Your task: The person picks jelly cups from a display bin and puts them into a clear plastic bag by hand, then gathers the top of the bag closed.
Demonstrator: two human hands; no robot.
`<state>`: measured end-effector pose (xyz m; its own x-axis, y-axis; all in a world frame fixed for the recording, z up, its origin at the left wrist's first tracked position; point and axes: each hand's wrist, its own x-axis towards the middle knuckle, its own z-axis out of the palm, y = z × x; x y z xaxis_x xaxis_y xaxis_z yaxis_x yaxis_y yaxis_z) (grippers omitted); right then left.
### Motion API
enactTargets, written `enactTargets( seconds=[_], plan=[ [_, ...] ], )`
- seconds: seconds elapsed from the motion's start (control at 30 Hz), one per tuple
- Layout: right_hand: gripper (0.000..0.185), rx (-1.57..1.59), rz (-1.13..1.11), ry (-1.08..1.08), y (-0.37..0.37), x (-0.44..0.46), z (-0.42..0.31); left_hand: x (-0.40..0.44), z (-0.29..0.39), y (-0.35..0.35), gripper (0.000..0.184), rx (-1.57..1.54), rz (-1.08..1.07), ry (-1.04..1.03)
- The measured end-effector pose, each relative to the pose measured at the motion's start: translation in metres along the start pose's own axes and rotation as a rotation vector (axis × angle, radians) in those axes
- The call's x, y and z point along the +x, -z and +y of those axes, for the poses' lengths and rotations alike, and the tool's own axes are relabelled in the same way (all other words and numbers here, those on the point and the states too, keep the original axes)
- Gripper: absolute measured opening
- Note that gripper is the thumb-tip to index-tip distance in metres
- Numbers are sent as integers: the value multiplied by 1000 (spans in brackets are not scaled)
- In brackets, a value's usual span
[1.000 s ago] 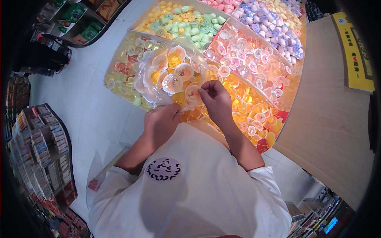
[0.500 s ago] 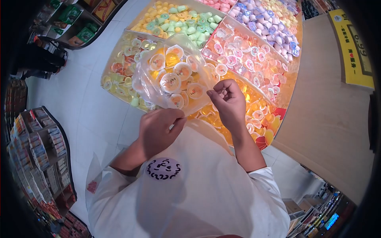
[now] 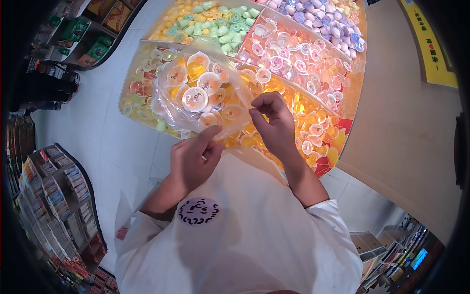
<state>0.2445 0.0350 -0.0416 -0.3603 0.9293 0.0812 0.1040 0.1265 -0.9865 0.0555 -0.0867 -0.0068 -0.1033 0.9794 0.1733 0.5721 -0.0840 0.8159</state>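
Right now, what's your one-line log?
Clear bag: orange cups inside | left hand: at near edge | right hand: at right edge | divided bin: more cups

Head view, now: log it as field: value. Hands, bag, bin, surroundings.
bag: clear plastic, mouth open
bag contents: white-lidded cups, orange showing in places
left hand: at the bag's near edge, grip unclear
right hand: curled at the bag's right edge, grip unclear
bin: divided, beyond the person
bin contents: orange cups, pink cups, green cups, purple cups
far left: shelf
far right: yellow sign
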Motion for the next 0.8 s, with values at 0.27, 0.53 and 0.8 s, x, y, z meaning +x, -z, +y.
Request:
enactTargets(
  seconds=[0.27, 0.53, 0.8],
  plan=[
    [23, 80, -1, 12, 17, -14, 7, -5, 9, -11, 49, 59, 27, 77],
    [20, 41, -33, -125, 40, -39, 27, -13, 16, -28, 44, -59, 119, 88],
    [18, -157, 7, -287, 96, -67, 51, 4, 35, -46, 35, 10, -154, -261]
  ],
)
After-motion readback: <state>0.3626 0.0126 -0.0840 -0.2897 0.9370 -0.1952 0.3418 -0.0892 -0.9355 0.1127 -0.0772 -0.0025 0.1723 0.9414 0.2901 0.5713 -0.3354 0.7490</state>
